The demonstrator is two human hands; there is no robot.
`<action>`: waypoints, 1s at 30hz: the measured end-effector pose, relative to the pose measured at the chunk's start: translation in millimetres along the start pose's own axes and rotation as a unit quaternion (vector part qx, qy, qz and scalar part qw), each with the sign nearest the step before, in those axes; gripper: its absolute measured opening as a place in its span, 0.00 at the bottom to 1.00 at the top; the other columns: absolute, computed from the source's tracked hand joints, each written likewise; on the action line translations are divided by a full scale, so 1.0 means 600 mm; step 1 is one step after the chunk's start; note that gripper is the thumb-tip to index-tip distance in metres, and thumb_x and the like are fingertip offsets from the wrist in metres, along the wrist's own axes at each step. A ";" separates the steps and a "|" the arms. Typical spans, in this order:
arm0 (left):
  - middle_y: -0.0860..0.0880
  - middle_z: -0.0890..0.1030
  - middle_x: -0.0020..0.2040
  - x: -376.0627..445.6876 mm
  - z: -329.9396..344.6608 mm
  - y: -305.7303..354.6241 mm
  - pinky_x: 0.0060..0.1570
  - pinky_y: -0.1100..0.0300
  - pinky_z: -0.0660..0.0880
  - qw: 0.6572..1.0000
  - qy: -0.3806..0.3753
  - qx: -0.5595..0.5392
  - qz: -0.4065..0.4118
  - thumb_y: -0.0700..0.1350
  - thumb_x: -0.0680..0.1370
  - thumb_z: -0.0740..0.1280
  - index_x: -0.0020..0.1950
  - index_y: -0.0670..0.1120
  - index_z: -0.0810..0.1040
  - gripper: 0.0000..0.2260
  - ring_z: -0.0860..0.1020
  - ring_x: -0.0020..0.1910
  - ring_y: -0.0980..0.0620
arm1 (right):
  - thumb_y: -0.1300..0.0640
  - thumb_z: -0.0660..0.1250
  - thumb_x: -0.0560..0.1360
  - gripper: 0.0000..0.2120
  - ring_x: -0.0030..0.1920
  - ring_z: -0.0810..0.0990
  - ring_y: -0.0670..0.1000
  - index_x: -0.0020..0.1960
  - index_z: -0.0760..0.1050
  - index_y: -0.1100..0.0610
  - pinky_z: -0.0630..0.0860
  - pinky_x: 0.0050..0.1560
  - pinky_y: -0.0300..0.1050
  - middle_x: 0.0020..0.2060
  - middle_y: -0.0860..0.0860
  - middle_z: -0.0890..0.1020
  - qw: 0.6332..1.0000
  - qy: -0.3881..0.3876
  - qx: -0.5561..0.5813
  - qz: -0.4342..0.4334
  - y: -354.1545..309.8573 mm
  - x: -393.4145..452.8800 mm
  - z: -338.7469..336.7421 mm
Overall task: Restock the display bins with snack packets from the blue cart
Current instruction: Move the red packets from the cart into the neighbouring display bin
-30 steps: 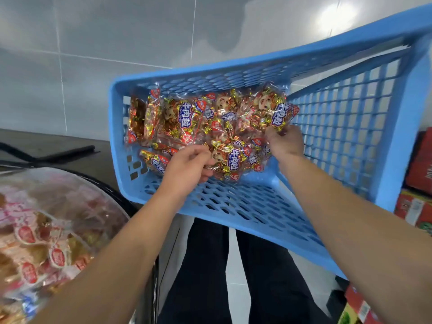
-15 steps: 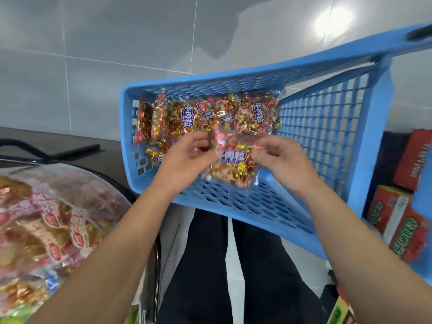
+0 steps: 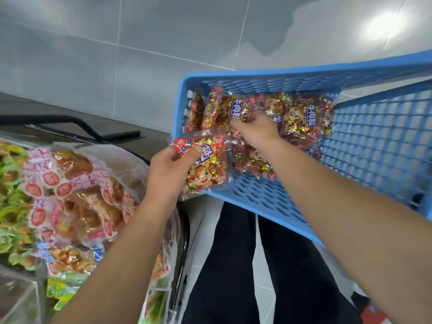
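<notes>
Grey tiled floor runs beneath us, w/ our dark trouser legs (image 3: pixel 236 265) standing on it at bottom centre. Nearest on our left sits a display bin (image 3: pixel 35 288) w/ clear walls, heaped w/ pink-and-orange wrapped snacks (image 3: pixel 77 197) and green ones (image 3: pixel 9 206) at the far left edge. Further up, our left hand (image 3: pixel 169 169) pinches one snack packet (image 3: pixel 205 164), thumb on its front, held upright between the bin and the blue cart (image 3: pixel 378 146), just at the cart's near-left corner. Beyond that, our right hand (image 3: pixel 254 130) reaches into the cart, fingers curled down onto the packet pile (image 3: pixel 304 118); we can't tell whether it has actually gripped one. Approx. a dozen red-and-gold packets lean against the cart's far wall. Behind everything, a dark counter (image 3: pixel 70 108) and grey wall tiles w/ a bright light reflection at top right.
</notes>
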State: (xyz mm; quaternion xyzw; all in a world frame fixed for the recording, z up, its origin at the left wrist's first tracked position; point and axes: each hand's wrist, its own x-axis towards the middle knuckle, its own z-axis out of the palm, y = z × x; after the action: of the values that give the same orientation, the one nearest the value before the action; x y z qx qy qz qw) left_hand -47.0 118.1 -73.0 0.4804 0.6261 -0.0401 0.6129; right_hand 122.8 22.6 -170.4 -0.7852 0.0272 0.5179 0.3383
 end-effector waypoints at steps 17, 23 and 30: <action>0.45 0.87 0.51 -0.011 0.023 -0.001 0.47 0.50 0.84 0.991 -0.080 -0.093 -0.046 0.49 0.80 0.70 0.53 0.48 0.83 0.07 0.86 0.50 0.45 | 0.64 0.70 0.75 0.05 0.40 0.82 0.52 0.47 0.82 0.57 0.79 0.44 0.49 0.42 0.54 0.83 0.979 -0.133 0.141 -0.054 0.043 -0.153 -0.189; 0.47 0.86 0.55 -0.028 0.009 0.007 0.48 0.51 0.83 0.976 -0.197 -0.083 -0.037 0.48 0.74 0.75 0.59 0.51 0.81 0.15 0.85 0.54 0.46 | 0.56 0.76 0.72 0.13 0.39 0.77 0.34 0.56 0.80 0.50 0.72 0.43 0.32 0.43 0.41 0.81 0.969 -0.141 -0.134 -0.150 -0.037 -0.160 -0.088; 0.57 0.86 0.48 -0.024 -0.033 -0.015 0.50 0.51 0.83 0.999 0.002 -0.038 0.031 0.43 0.71 0.79 0.54 0.56 0.77 0.17 0.86 0.48 0.54 | 0.44 0.72 0.72 0.16 0.45 0.79 0.42 0.55 0.75 0.51 0.74 0.40 0.38 0.47 0.44 0.79 0.986 -0.027 -0.059 -0.153 -0.063 -0.117 0.014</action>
State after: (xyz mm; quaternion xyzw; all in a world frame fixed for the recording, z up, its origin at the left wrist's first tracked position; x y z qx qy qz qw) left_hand -70.5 118.0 -61.4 0.4760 0.6127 0.0038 0.6309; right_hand 99.0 34.9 -95.0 -0.7848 -0.1327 0.4816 0.3669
